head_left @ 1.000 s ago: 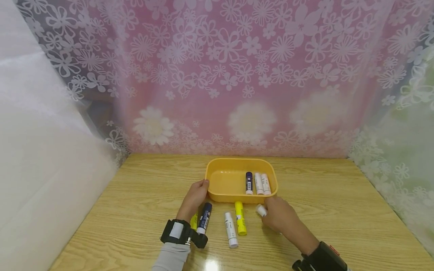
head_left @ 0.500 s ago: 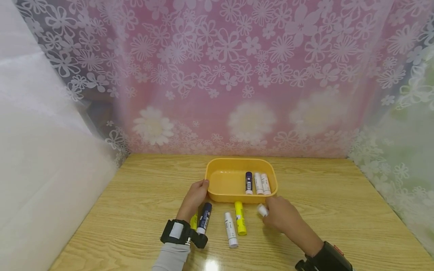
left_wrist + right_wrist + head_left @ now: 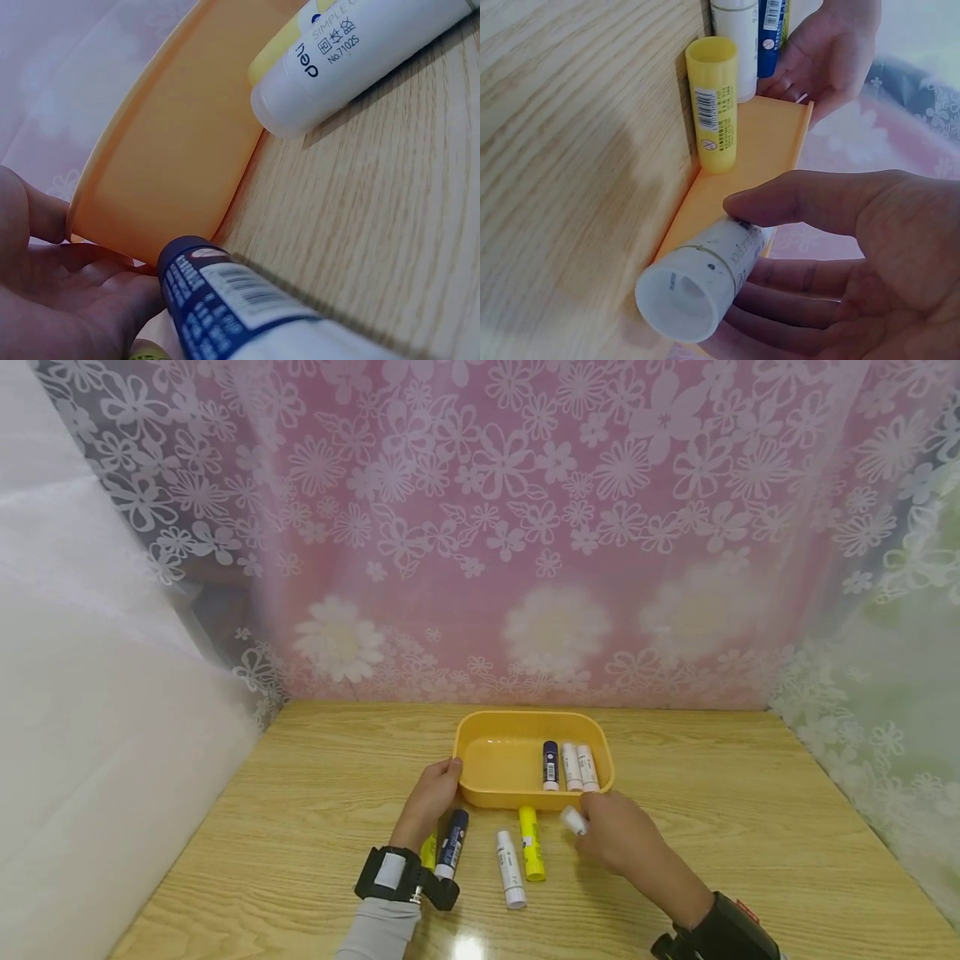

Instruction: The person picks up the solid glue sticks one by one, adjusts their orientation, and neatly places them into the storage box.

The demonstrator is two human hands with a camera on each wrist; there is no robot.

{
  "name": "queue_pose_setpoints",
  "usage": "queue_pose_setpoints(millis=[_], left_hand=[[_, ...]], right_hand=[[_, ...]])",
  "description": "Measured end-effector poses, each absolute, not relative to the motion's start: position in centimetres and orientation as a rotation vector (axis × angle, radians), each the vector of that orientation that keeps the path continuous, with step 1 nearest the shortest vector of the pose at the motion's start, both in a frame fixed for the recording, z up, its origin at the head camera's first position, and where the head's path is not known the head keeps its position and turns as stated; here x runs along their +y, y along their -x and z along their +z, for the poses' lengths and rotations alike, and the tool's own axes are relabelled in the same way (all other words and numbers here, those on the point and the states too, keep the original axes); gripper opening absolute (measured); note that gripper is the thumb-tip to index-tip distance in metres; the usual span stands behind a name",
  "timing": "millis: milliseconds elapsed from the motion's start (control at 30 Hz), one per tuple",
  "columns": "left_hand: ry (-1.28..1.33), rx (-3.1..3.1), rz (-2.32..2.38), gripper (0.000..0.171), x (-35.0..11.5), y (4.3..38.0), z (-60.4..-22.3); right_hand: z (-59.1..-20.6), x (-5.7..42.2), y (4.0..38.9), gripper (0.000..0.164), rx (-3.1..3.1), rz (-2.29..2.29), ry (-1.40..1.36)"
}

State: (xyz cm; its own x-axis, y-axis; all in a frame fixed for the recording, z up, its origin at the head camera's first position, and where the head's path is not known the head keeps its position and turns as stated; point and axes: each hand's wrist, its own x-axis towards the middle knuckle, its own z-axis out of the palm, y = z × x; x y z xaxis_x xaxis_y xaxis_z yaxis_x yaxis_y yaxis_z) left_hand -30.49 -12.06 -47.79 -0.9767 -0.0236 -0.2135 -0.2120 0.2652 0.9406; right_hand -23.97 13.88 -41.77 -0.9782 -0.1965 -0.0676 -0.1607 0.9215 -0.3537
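Note:
My left hand (image 3: 432,792) holds the left end of a yellow plastic bin (image 3: 480,796), thumb at the rim and fingers beneath it in the left wrist view. My right hand (image 3: 617,831) grips a white glue stick (image 3: 705,274) between thumb and fingers, by the bin's near right corner. Inside the bin lie a dark blue glue stick (image 3: 551,766) and two white glue sticks (image 3: 579,768). In front of it are a white glue stick (image 3: 511,870) and a yellow glue stick (image 3: 531,843). Beside my left wrist lie a dark blue glue stick (image 3: 452,843) and a partly hidden yellow one (image 3: 428,850).
The wood-grain table (image 3: 315,835) runs back to a pink flowered curtain (image 3: 480,568). White sheeting (image 3: 112,735) hangs on the left, and a pale flowered sheet (image 3: 892,718) on the right. Black camera straps (image 3: 388,872) circle both wrists.
The white glue stick in my right hand has shifted slightly left and toward the bin since half a second ago. My left hand, the bin and the other glue sticks stay in place.

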Motion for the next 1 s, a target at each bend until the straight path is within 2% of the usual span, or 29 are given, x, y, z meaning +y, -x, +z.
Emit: queue_pose_setpoints(millis=[1000], left_hand=[[0.138,2.365,1.839,0.051,-12.4,30.5,-48.1]], right_hand=[[-39.9,12.8,24.3,0.014,3.032,-0.519,0.401]])
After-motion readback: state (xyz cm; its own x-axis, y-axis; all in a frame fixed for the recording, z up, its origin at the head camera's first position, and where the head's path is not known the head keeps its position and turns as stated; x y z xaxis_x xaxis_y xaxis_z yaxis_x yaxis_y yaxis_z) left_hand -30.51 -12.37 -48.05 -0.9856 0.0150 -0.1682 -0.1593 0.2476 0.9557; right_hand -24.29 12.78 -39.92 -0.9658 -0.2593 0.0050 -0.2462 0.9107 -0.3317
